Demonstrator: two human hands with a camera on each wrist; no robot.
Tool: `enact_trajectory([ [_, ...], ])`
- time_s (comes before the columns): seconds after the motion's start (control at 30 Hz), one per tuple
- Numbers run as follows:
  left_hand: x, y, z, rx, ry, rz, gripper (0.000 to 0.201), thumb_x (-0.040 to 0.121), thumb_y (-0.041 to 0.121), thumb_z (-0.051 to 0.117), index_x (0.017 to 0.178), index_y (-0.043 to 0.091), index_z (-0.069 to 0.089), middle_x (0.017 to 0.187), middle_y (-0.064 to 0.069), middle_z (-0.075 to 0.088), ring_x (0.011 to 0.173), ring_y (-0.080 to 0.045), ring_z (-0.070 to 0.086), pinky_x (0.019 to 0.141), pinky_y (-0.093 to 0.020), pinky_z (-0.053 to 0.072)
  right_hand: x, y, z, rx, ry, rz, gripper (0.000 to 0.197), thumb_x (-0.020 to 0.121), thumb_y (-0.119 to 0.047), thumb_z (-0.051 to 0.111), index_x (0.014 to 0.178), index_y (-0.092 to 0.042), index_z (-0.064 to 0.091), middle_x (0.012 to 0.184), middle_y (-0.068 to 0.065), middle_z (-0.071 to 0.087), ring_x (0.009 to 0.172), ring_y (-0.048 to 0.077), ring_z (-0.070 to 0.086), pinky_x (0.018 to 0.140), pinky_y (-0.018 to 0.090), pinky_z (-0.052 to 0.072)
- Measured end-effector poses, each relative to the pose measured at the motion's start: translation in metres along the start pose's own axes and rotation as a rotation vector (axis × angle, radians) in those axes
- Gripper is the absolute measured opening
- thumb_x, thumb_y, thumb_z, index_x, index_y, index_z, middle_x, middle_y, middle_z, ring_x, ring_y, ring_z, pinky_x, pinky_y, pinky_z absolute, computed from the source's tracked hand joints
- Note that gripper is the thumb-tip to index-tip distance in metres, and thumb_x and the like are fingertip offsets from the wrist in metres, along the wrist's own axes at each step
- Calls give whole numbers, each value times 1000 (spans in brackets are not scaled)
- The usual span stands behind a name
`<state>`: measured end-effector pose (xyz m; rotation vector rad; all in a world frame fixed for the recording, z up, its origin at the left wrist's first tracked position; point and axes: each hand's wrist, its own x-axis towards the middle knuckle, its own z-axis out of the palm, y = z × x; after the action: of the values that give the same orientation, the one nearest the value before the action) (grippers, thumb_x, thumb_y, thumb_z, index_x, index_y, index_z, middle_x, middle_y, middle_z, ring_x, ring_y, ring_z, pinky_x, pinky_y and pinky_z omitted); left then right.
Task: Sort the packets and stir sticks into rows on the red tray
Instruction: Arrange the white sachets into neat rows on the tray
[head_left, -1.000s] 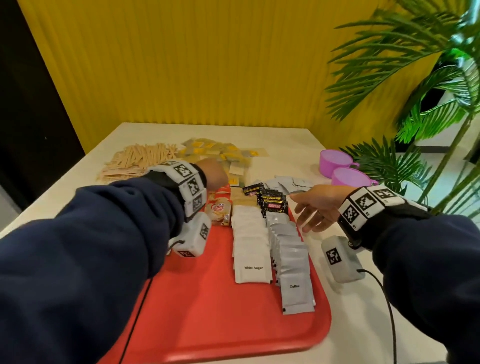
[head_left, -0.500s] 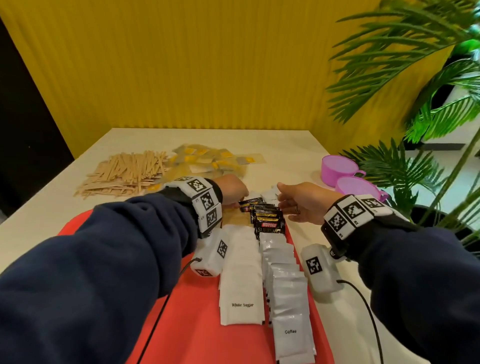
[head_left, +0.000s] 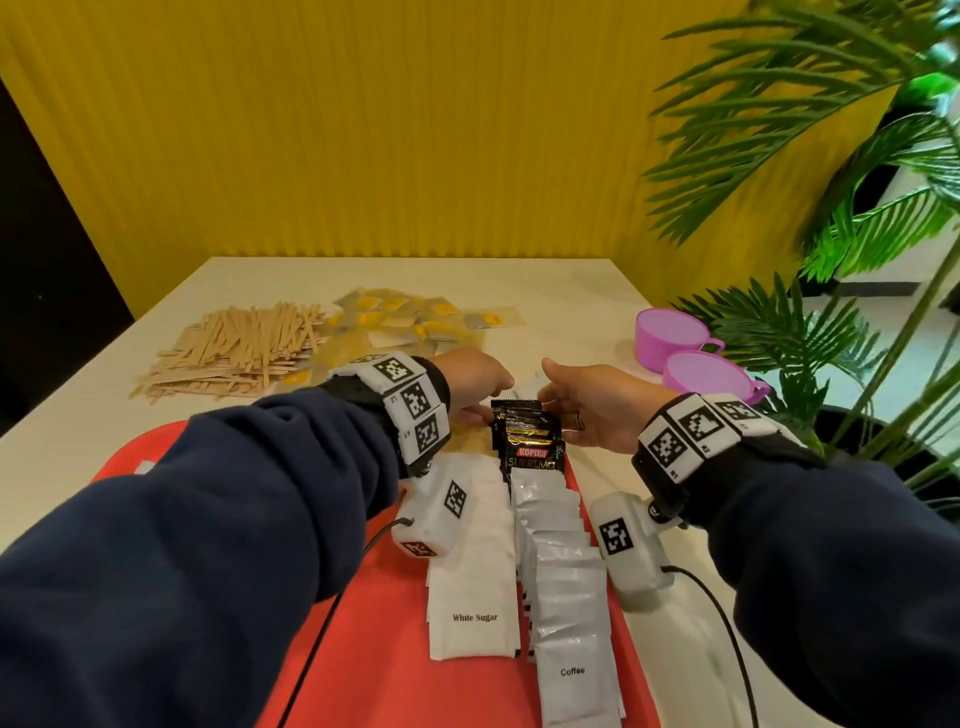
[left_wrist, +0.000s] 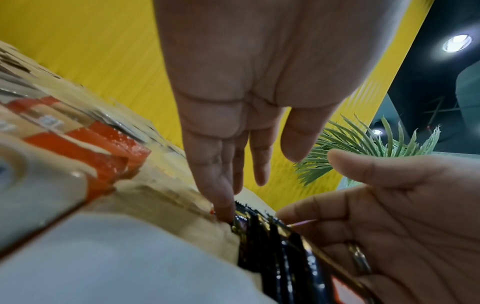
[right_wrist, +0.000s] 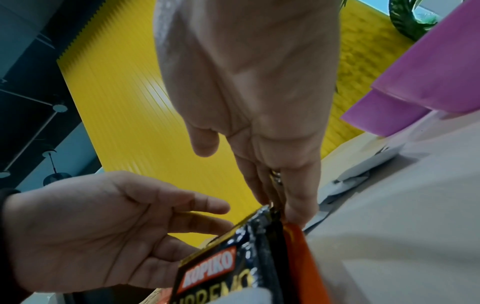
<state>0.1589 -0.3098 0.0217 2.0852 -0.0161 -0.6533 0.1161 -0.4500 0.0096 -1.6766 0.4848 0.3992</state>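
Observation:
A red tray (head_left: 395, 649) carries a row of white sugar packets (head_left: 472, 561) and, right of it, a row of silver coffee packets (head_left: 566, 597). At the far end of the coffee row stands a short row of black Kopiko packets (head_left: 527, 439). My left hand (head_left: 480, 387) and right hand (head_left: 582, 405) flank this black row with straight fingers. One left fingertip (left_wrist: 226, 214) touches its left edge, and the right fingertips (right_wrist: 293, 214) press its right edge (right_wrist: 267, 230). Neither hand grips anything. Wooden stir sticks (head_left: 239, 348) and yellow packets (head_left: 415, 322) lie loose on the table beyond.
Two purple cups (head_left: 670, 338) stand at the table's right edge, with a leafy plant (head_left: 810, 332) just past them. Orange-and-cream packets (left_wrist: 78, 139) lie on the tray left of my left hand. Loose grey packets (right_wrist: 350, 181) lie on the table right of the tray.
My left hand has moved right, from the orange-and-cream packets to the black row. My right hand has come in from the right, so both now bracket the black packets.

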Motion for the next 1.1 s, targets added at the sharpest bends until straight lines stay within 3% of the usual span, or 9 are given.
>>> enact_trajectory([
  [0.13, -2, -2, 0, -32, 0, 2, 39, 96, 20, 47, 134, 12, 46, 127, -8, 48, 89, -21, 58, 60, -24, 49, -1, -3, 7, 42, -22, -16, 49, 92, -47, 48, 119, -5, 48, 106, 8, 43, 97, 19, 44, 76, 28, 42],
  [0.33, -3, -4, 1, -47, -15, 20, 38, 95, 19, 47, 133, 12, 46, 119, -8, 48, 75, -18, 54, 63, -24, 49, -2, -5, 9, 74, -75, -22, 62, 94, -46, 46, 135, -1, 36, 116, 9, 44, 97, 17, 49, 80, 29, 43],
  [0.43, -3, -5, -1, -58, -19, 16, 38, 94, 19, 49, 132, 13, 47, 116, -6, 48, 83, -19, 56, 76, -28, 52, -1, -4, 8, 89, -76, -20, 69, 92, -48, 46, 140, -2, 31, 106, 4, 44, 91, 13, 46, 77, 26, 43],
  [0.53, -3, -6, -2, -76, -24, 15, 36, 94, 19, 49, 130, 13, 49, 113, -5, 49, 81, -17, 55, 81, -29, 52, -2, -2, 7, 89, -119, -34, 73, 91, -49, 46, 145, -5, 22, 142, 7, 35, 125, 17, 40, 95, 31, 38],
  [0.6, -4, -6, -2, -76, -38, 20, 36, 95, 18, 49, 130, 13, 48, 117, -5, 48, 82, -17, 56, 82, -29, 52, -2, -3, 5, 67, -100, -50, 74, 91, -49, 46, 146, -6, 23, 139, 5, 39, 120, 16, 40, 101, 33, 32],
  [0.7, -5, -2, -6, -50, -33, 43, 36, 96, 17, 47, 132, 14, 48, 129, -6, 45, 94, -20, 56, 81, -28, 50, 0, -10, -7, -144, 83, -119, 63, 95, -40, 46, 143, -4, 30, 144, 12, 38, 131, 25, 37, 111, 39, 28],
  [0.83, 3, 4, -14, 10, 32, 52, 41, 94, 20, 51, 134, 12, 47, 129, -9, 48, 94, -19, 50, 76, -28, 48, 13, -16, -26, -833, 295, -147, 44, 98, -28, 42, 132, 1, 46, 138, 18, 45, 127, 31, 42, 104, 36, 33],
  [0.93, 11, 10, -17, 89, 53, 58, 40, 95, 22, 51, 132, 6, 47, 130, -11, 49, 107, -24, 52, 90, -32, 47, 25, -11, -33, -1009, 245, -95, 62, 91, -34, 55, 143, -9, 32, 147, 11, 36, 132, 28, 37, 106, 33, 30],
  [1.1, 24, 15, -16, 199, -1, 51, 39, 98, 35, 43, 121, 6, 56, 105, -7, 51, 87, -21, 45, 80, -32, 42, 50, -9, -31, -1126, 173, -33, 101, 74, -54, 69, 150, -28, 7, 153, 10, 22, 138, 32, 28, 110, 43, 27],
])
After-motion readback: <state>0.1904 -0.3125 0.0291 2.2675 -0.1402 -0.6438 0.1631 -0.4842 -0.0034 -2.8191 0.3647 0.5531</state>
